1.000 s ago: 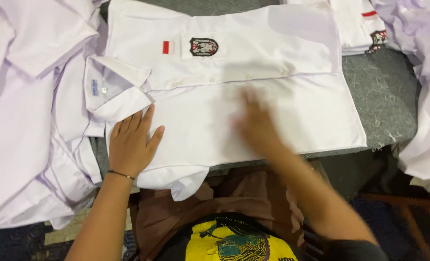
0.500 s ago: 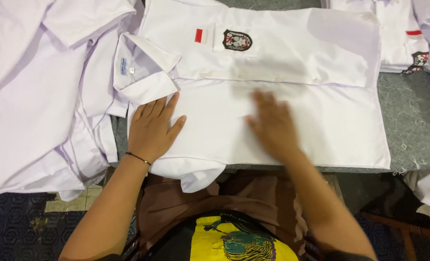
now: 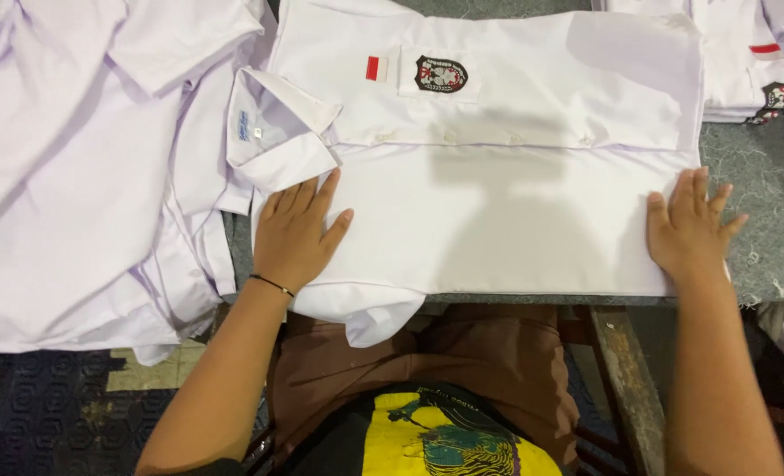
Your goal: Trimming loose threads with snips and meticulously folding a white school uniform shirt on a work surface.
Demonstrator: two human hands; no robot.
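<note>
1. Covering the left part of the view, a heap of loose white shirts (image 3: 83,176) lies spread and overlapping.
2. Centre stage, a folded white shirt (image 3: 497,203) with a crest badge (image 3: 441,74) and a small red patch (image 3: 373,68) lies flat on the grey felt table (image 3: 762,176), its collar (image 3: 277,132) at the left.
3. At the top right sits a stack of folded shirts (image 3: 744,62).
4. The left hand (image 3: 295,234) presses flat on the shirt near the collar, fingers spread, gripping nothing.
5. The right hand (image 3: 687,231) lies flat on the shirt's right edge, fingers spread, holding nothing.
</note>
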